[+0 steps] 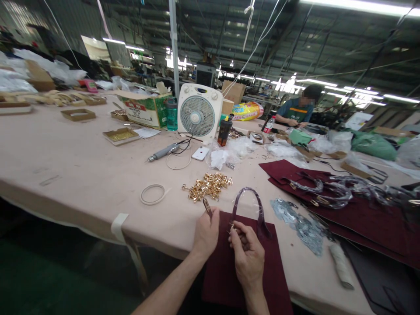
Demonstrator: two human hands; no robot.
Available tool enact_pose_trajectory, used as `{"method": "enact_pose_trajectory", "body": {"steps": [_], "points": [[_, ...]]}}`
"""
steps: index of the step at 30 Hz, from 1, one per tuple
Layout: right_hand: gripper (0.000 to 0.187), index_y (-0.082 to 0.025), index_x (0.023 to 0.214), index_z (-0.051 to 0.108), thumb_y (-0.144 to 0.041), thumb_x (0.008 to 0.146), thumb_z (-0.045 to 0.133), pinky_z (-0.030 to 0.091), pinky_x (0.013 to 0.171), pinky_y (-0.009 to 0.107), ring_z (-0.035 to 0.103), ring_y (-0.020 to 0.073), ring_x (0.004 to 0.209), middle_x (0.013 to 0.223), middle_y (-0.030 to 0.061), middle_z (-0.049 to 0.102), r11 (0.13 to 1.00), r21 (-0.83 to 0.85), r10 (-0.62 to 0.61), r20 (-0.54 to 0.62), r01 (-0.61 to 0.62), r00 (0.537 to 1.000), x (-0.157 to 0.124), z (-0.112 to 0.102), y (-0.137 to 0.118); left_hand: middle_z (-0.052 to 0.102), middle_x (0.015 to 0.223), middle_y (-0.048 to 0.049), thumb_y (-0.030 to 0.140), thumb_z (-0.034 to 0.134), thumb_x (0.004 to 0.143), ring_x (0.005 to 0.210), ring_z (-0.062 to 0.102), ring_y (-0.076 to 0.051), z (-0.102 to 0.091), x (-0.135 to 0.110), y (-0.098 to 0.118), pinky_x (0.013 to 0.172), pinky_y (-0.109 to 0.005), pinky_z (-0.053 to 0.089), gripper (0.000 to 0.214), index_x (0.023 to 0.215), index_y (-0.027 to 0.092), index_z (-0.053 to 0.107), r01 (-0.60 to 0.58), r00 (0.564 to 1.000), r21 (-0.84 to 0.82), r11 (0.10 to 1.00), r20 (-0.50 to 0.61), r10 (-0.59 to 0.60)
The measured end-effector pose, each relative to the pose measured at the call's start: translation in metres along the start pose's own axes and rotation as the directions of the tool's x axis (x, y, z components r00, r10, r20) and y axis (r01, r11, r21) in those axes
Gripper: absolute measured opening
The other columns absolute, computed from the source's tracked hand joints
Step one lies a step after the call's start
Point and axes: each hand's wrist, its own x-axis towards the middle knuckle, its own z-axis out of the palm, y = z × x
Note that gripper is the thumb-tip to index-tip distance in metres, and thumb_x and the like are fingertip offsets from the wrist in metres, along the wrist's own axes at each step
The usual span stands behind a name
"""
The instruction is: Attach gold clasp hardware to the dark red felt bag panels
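My left hand (pixel 206 233) pinches a small flat metal fitting (pixel 207 207) between thumb and finger, above the table edge. My right hand (pixel 248 258) holds a tiny gold fitting (pixel 233 227) at the foot of a handle. That burgundy bag panel (pixel 241 267) lies under both hands, its looped handle (pixel 251 203) wrapped in clear plastic. The hands hide the handle's lower ends. A heap of gold metal fittings (pixel 207 187) lies just beyond my hands.
Stacked burgundy panels (pixel 357 218) with wrapped handles lie to the right, beside torn plastic scraps (pixel 297 227). A co-worker (pixel 297 109) sits across the pink-covered table (pixel 65 148), behind a white box fan (pixel 197 113), a rotary tool (pixel 163 152) and small trays of hardware (pixel 120 136).
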Motion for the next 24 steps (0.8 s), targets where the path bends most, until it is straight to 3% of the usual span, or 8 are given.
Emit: {"method": "enact_pose_trajectory", "body": {"steps": [15, 24], "points": [[0.032, -0.018, 0.117, 0.071, -0.043, 0.097, 0.069, 0.058, 0.058, 0.025, 0.068, 0.0150, 0.065, 0.085, 0.0030, 0.067, 0.993, 0.057, 0.104, 0.055, -0.107, 0.993, 0.0024, 0.0013, -0.0012, 0.063, 0.066, 0.0020, 0.043, 0.046, 0.103, 0.063, 0.057, -0.016, 0.0022, 0.0001, -0.0010, 0.063, -0.025, 0.041, 0.037, 0.084, 0.020, 0.065, 0.024, 1.000, 0.007, 1.000, -0.008, -0.024], [0.034, -0.016, 0.112, 0.072, -0.045, 0.095, 0.071, 0.058, 0.056, 0.025, 0.069, 0.0167, 0.063, 0.081, 0.0046, 0.068, 0.990, 0.058, 0.125, 0.070, -0.129, 0.990, 0.0089, 0.0063, -0.0014, 0.073, 0.077, -0.0022, 0.042, 0.043, 0.105, 0.073, 0.068, -0.019, 0.0015, -0.0045, 0.0052, 0.071, -0.028, 0.047, 0.036, 0.091, 0.020, 0.069, -0.019, 0.999, 0.030, 0.999, -0.044, 0.020]]}}
